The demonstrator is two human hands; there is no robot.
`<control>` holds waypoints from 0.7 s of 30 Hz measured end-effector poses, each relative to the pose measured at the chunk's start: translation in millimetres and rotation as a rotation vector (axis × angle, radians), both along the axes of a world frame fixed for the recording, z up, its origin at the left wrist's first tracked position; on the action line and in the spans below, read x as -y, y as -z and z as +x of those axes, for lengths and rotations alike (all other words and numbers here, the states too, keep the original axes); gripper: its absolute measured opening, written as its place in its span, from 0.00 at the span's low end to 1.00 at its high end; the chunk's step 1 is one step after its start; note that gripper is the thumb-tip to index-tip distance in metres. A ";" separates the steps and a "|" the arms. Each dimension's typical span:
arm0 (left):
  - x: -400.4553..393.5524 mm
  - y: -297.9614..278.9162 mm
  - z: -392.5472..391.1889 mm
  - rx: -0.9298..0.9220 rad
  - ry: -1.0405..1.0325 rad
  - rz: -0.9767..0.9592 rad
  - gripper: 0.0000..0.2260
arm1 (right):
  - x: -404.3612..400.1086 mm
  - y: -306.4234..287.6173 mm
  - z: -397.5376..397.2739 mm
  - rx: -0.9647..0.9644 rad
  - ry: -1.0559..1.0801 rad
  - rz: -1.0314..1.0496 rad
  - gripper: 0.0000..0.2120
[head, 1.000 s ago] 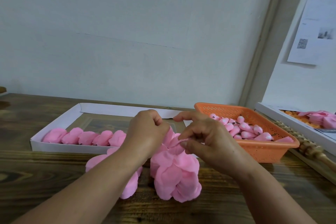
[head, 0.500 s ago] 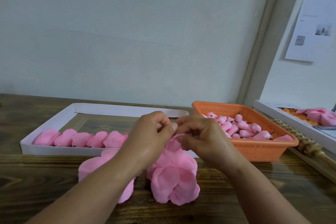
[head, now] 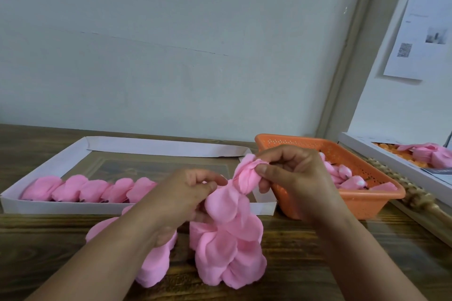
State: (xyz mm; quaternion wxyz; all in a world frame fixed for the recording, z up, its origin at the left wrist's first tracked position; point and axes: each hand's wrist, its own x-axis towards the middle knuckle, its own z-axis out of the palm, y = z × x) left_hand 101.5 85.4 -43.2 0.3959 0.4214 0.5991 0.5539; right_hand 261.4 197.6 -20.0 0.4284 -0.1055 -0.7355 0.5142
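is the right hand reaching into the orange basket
No, the right hand pinches the top of the petals, in front of the basket rather than inside it.

Pink petals [head: 227,239] – thin matt cloth, soft, creased. Tray [head: 137,208] – white matt cardboard. Basket [head: 367,203] – orange perforated plastic, slight sheen. Table [head: 305,276] – dark grainy wood.

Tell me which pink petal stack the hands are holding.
The taller stack on the right, its top pinched by the right hand and the left hand; the other stack lies lower, under the left wrist.
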 end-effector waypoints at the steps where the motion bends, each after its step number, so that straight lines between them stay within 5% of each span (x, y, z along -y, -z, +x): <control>1: 1.6 0.6 -1.0 0.048 0.034 -0.005 0.10 | 0.0 -0.7 1.0 -0.003 0.009 0.009 0.15; 6: 4.1 7.9 3.4 0.058 0.186 0.049 0.14 | 4.4 -2.2 1.5 0.012 0.049 0.023 0.13; 12: 2.8 15.3 15.4 -0.194 0.035 0.173 0.18 | 16.7 -2.3 0.5 0.072 0.104 -0.028 0.07; 15: 5.7 14.6 23.3 -0.197 -0.006 0.328 0.10 | 24.1 -1.7 -2.8 0.079 0.158 -0.024 0.10; 18: 6.1 16.4 30.0 -0.261 -0.040 0.416 0.15 | 29.4 1.1 -8.6 0.095 0.246 0.019 0.11; 21: 4.3 18.1 33.7 -0.256 -0.076 0.438 0.09 | 33.3 5.0 -13.5 0.110 0.307 0.059 0.11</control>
